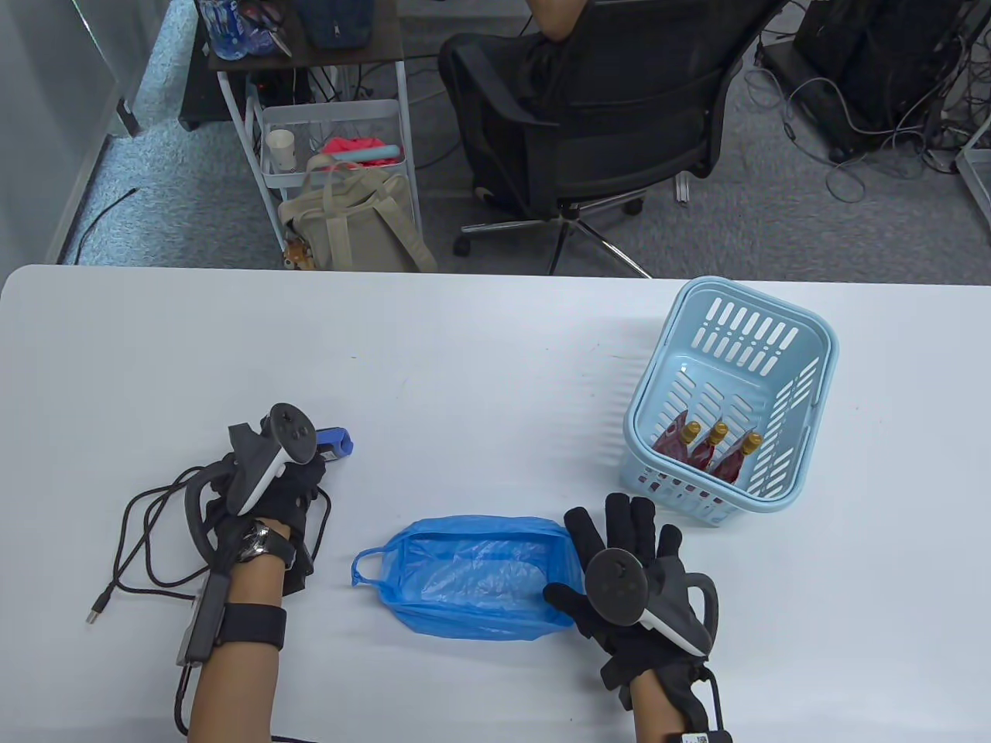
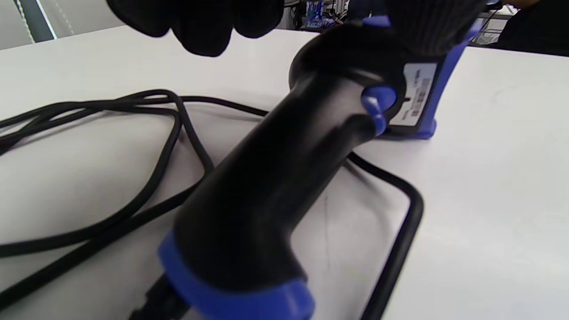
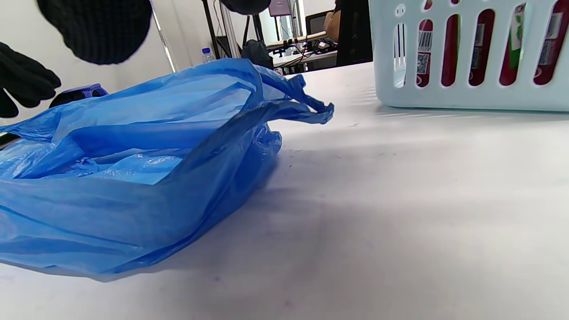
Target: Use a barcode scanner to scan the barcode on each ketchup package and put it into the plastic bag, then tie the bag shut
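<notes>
A black barcode scanner [image 2: 284, 178] with blue trim lies on the white table [image 1: 464, 371], its head [image 1: 338, 445] poking out beyond my left hand [image 1: 313, 472]. That hand hovers over it; its fingers [image 2: 200, 31] hang loose and the handle is not enclosed. The blue plastic bag [image 1: 472, 576] lies mouth-open in front of me, also seen in the right wrist view [image 3: 133, 178]. My right hand [image 1: 612, 534] is spread flat, its thumb at the bag's right edge. Three red ketchup packages [image 1: 704, 453] stand in the light-blue basket [image 1: 828, 340].
The scanner's black cable [image 1: 147, 534] loops left of my left wrist and ends in a USB plug [image 1: 94, 615]. Beyond the table's far edge are an office chair [image 1: 604, 116] with a seated person and a wheeled cart [image 1: 333, 147].
</notes>
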{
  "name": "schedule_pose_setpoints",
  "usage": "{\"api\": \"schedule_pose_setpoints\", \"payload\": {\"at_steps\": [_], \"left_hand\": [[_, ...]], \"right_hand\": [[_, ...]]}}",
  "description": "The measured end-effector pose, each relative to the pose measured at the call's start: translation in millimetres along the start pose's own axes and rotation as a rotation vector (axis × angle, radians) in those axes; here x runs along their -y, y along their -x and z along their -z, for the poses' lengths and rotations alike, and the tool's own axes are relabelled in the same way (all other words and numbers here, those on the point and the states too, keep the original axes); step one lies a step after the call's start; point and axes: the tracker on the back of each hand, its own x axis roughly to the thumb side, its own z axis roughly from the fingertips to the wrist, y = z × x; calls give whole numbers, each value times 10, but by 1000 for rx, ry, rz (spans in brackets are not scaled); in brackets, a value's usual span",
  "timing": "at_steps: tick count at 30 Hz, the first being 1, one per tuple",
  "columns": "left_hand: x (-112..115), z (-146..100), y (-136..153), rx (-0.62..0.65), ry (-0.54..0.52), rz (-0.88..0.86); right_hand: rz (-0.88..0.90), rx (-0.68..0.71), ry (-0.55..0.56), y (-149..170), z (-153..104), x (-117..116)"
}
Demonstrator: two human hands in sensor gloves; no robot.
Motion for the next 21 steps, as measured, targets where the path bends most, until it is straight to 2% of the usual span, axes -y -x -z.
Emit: {"api": "schedule_pose_setpoints", "payload": {"at_steps": [12, 21], "left_hand": [[176, 107, -9, -74, 36, 14], [208, 118, 18, -92, 52, -99]], "right_hand": [[5, 9, -4, -17, 10, -6], [14, 15, -2, -27, 13, -8]]}}
